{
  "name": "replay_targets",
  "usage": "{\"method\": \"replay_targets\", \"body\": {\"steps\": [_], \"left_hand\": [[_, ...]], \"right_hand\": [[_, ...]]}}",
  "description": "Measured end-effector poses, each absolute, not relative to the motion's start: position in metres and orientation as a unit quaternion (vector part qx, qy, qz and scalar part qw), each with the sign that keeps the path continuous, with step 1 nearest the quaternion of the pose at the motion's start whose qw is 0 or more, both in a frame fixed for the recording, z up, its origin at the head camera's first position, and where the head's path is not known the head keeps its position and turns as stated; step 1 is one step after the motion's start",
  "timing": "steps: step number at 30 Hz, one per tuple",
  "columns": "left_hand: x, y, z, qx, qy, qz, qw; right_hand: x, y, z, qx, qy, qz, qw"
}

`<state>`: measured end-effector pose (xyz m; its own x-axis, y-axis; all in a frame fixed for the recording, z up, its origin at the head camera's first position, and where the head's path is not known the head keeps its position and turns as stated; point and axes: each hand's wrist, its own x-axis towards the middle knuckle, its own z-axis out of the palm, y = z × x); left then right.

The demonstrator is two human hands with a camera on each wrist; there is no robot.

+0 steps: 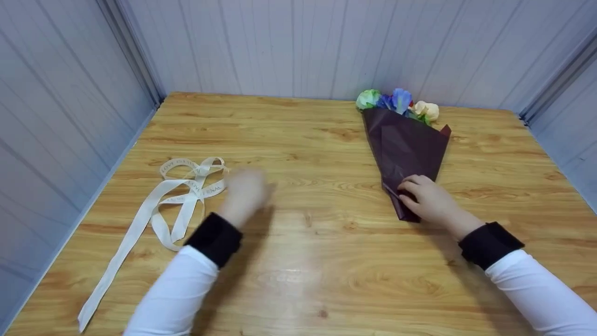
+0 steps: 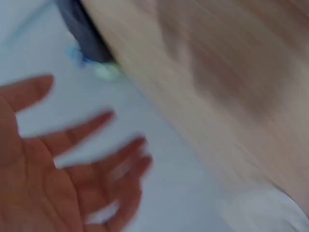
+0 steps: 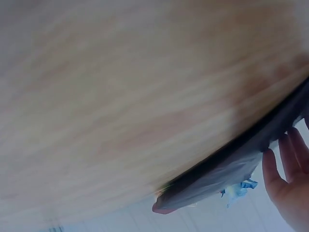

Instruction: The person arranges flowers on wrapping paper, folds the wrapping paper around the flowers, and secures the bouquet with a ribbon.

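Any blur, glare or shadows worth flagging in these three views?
Head view: left hand smeared, right hand fairly crisp, pale glare on the table, shadows beside both sleeves; left wrist view: flowers blurred; right wrist view: table grain soft, dark wrapper somewhat clearer.

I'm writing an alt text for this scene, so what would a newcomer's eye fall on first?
Probably the dark-wrapped bouquet on the right side of the table, with bright flowers at its far end and the right hand touching its narrow end. Next, perhaps, the loosely looped white ribbon on the left, near the blurred left hand.
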<state>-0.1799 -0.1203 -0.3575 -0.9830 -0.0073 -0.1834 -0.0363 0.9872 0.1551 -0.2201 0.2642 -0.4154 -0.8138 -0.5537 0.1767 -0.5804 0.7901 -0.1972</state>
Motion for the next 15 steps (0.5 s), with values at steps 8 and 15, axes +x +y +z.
{"method": "replay_targets", "body": {"steps": [8,15], "left_hand": [[-0.201,-0.169,-0.374,-0.107,0.985,0.049,0.122],[-0.212,-0.142,-0.381,-0.030,0.995,0.069,0.062]], "right_hand": [[-0.219,0.266,-0.417,0.303,-0.945,0.121,0.037],[-0.219,0.266,-0.414,0.311,-0.938,0.130,0.086]]}}
